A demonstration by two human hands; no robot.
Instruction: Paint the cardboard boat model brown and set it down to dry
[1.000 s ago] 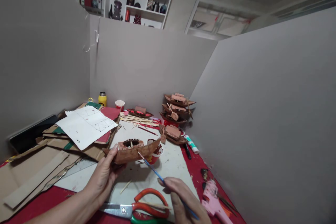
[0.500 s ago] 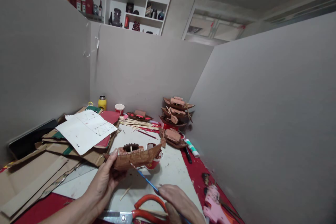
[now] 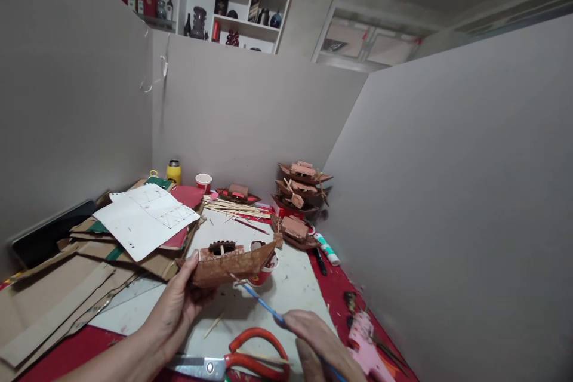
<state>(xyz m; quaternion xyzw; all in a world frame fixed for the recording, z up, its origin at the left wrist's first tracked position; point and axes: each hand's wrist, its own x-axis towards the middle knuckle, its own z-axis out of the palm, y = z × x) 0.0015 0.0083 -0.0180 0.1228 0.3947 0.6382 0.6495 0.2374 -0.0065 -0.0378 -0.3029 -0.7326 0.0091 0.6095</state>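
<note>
My left hand (image 3: 181, 301) grips a brown model boat (image 3: 233, 267) at its left end, thumb on the near side and fingers beneath. My right hand (image 3: 313, 340) is closed around a thin blue paintbrush (image 3: 264, 304), whose tip meets the lower side of the hull. Partly hidden behind the boat's right end is a red and white paper cup (image 3: 269, 268) with dark reddish stuff inside. Below the boat, scissors (image 3: 259, 353) with orange handles lie between my hands.
Cardboard (image 3: 58, 304) and a drawn sheet (image 3: 147, 218) lie at left. Thin sticks (image 3: 235, 208), a yellow bottle (image 3: 173, 173) and stacked model boats (image 3: 302, 188) are at the back. A pink glue gun (image 3: 367, 343) lies at right. Grey panels (image 3: 255, 113) enclose the table.
The brush tip has moved right along the hull, and my right hand has shifted slightly right with it. My left hand still holds the boat in nearly the same place.
</note>
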